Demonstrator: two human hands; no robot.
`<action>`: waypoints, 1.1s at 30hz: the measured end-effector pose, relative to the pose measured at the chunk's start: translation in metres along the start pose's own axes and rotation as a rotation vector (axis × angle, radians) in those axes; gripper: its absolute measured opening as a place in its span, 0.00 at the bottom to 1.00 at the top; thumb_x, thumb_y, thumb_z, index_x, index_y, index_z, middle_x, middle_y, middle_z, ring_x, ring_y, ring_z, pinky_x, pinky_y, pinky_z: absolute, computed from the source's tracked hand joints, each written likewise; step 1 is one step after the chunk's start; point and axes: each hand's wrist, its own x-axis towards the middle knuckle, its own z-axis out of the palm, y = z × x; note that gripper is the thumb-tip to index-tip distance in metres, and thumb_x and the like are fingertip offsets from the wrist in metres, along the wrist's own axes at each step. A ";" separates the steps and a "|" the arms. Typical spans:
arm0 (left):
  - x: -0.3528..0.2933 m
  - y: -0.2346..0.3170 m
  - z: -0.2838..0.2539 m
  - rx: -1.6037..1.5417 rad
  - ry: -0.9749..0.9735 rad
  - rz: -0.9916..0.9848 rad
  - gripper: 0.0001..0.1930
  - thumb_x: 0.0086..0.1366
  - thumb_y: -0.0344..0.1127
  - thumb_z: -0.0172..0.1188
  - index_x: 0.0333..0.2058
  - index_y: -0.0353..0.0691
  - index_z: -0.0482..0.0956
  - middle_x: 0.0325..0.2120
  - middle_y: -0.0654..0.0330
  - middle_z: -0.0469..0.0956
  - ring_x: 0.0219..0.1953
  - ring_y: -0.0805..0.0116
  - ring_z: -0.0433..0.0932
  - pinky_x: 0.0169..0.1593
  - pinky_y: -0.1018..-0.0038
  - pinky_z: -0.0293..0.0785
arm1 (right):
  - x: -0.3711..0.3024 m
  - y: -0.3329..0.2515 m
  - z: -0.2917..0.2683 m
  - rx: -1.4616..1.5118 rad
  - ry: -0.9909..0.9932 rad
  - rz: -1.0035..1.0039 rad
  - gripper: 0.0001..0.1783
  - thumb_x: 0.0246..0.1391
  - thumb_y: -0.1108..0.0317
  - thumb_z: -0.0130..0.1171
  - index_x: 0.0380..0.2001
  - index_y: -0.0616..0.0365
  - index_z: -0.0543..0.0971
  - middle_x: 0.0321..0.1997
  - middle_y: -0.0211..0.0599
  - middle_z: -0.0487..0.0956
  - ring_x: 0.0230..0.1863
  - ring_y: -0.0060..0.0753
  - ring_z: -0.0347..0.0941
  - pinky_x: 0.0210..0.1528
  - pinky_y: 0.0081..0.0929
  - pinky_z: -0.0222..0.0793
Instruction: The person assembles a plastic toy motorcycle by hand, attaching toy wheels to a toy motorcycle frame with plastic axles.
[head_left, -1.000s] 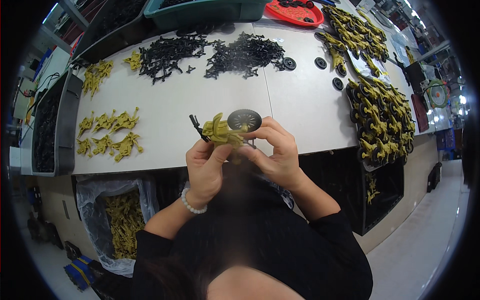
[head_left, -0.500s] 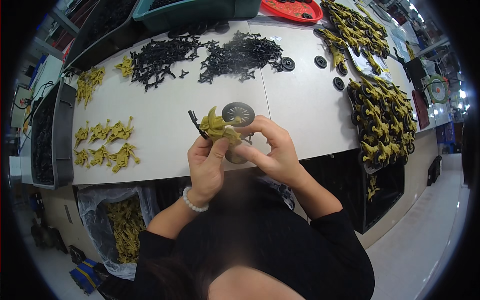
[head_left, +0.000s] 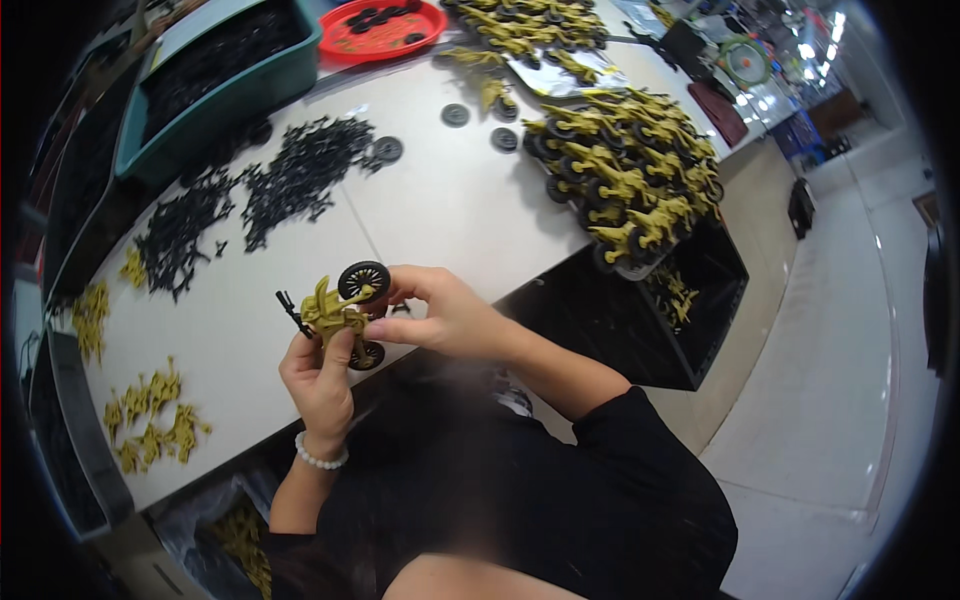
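Note:
A yellow-green toy motorcycle point(head_left: 332, 312) with black spoked wheels and a black handlebar is held up between both hands above the table's front edge. My left hand point(head_left: 318, 392), with a white bead bracelet at the wrist, pinches its body from below, thumb on top. From the right, my right hand point(head_left: 445, 315) grips it near the wheels, the fingers partly hidden behind it. A small black piece point(head_left: 401, 309) shows just beside the right fingers; I cannot tell whether it is held. Beyond the hands lie heaps of small black parts point(head_left: 310, 170) and loose black wheels point(head_left: 455, 115).
Yellow-green parts point(head_left: 150, 412) lie at the left. Rows of toy motorcycles point(head_left: 630, 185) crowd the right side. At the back are a teal bin point(head_left: 225, 112) and a red tray point(head_left: 385, 54). Beneath the table sit a black crate point(head_left: 715, 335) and a bag of yellow-green parts point(head_left: 243, 540).
The whole view has swung, so the table appears tilted and shifted left. Both hands still hold the toy motorcycle in much the same grip.

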 end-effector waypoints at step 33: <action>0.024 0.051 -0.062 0.744 0.090 0.162 0.19 0.56 0.30 0.63 0.47 0.33 0.73 0.38 0.55 0.78 0.39 0.68 0.76 0.42 0.75 0.70 | -0.090 0.026 -0.340 -1.038 0.841 0.070 0.16 0.52 0.64 0.61 0.41 0.64 0.79 0.39 0.39 0.80 0.39 0.30 0.75 0.43 0.27 0.70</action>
